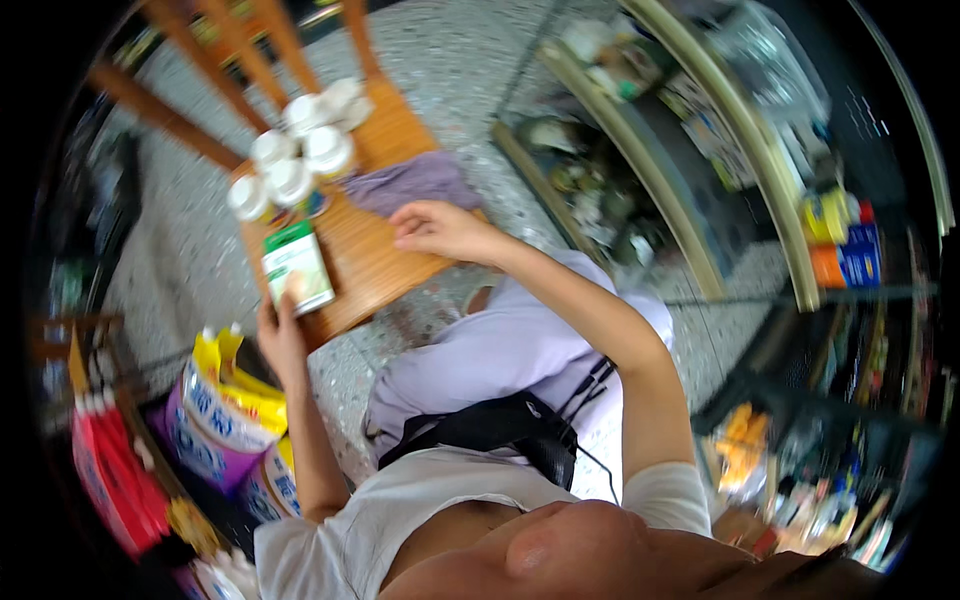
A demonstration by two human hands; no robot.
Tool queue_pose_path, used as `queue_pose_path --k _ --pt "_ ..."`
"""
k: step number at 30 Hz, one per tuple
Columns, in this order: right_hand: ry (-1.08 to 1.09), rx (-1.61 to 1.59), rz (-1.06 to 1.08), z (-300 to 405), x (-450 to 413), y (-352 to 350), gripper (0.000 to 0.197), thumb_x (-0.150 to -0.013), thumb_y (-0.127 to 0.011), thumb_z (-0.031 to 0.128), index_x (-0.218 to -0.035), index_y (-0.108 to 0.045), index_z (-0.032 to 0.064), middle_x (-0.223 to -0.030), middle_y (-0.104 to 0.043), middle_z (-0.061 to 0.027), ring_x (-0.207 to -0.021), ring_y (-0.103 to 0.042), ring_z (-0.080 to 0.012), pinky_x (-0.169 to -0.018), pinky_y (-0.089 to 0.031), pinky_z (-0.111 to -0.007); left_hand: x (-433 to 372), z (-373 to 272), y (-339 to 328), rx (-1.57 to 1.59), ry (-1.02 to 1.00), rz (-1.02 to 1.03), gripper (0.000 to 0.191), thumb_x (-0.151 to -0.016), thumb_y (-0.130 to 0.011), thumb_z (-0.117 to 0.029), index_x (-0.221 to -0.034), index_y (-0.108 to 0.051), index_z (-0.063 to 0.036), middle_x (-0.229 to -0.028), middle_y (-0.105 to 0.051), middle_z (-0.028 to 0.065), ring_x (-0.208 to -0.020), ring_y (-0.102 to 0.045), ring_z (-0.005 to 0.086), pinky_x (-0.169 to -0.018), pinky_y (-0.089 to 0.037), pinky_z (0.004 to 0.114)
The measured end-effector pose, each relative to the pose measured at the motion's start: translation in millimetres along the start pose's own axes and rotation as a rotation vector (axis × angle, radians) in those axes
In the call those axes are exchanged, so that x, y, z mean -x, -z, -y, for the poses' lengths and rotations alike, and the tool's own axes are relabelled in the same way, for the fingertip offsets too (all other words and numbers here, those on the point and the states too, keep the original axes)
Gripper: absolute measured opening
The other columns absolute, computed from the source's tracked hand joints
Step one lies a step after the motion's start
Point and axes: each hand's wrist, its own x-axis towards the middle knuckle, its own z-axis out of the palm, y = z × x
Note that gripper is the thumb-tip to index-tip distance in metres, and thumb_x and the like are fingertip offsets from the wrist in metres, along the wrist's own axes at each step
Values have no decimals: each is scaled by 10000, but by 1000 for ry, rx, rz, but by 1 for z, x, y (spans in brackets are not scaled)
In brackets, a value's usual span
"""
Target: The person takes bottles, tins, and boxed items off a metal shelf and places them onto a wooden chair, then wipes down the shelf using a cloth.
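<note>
My left hand (279, 334) is at the near left corner of a wooden chair seat (382, 262). Its thumb lies over the lower part of a green-and-white carton (296, 259), which bears writing. Behind the carton stand several bottles with white caps, among them a front bottle (289, 182) and a right-hand bottle (330, 152). Over the right side of the seat hovers my right hand (439, 231), fingers loosely bent and nothing visible in them. A crumpled purple cloth (412, 180) lies just beyond it. Motion blurs the view.
Wooden back slats (195, 109) rise at the chair's far side. To the right stands a glass display case with metal-edged shelves (652, 172) holding packages. Yellow-and-purple detergent bags (217, 420) and red packages (116, 472) stand at the lower left. The floor (420, 67) is speckled terrazzo.
</note>
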Motion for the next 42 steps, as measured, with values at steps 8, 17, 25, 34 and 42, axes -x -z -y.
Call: queue_pose_path --k 8,17,25,34,42 --pt "-72 138 -429 36 83 103 271 -882 -617 166 -1117 -596 32 -1002 -648 -66 -897 -613 -130 -771 -500 -280 11 -21 -23 -212 -206 -159 452 -929 -560 -185 -1288 -429 55 -1276 -478 184 -1153 -477 243 -976 -381 349" --pt "98 447 -1358 -3 232 267 219 -835 -597 27 -1053 -620 22 -916 -631 -19 -827 -547 -83 -752 -447 -223 27 -118 -145 115 -623 99 386 -889 -591 -59 -1236 -446 32 -1235 -484 149 -1144 -479 237 -976 -373 340" --pt "-182 675 -1685 -11 296 349 372 -772 -603 84 -1135 -580 2 -1051 -647 -151 -944 -609 -214 -784 -472 -313 57 -159 -309 278 -731 660 290 -842 -643 -123 -1113 -576 -45 -1114 -566 93 -1008 -523 205 -892 -406 320" --pt "104 684 -1538 -12 243 395 442 -760 -612 120 -1176 -536 -7 -1136 -615 -175 -1050 -580 -306 -883 -441 -359 56 -171 -401 174 -782 886 293 -866 -625 -147 -1144 -582 -62 -1108 -605 74 -1051 -545 178 -912 -409 305" --pt "-273 672 -1734 -10 208 395 471 -693 -712 250 -1102 -593 48 -1078 -636 -147 -1027 -585 -292 -866 -446 -358 42 -147 -421 246 -546 889 281 -832 -641 -122 -1098 -597 -44 -1059 -629 96 -980 -595 193 -861 -446 308"
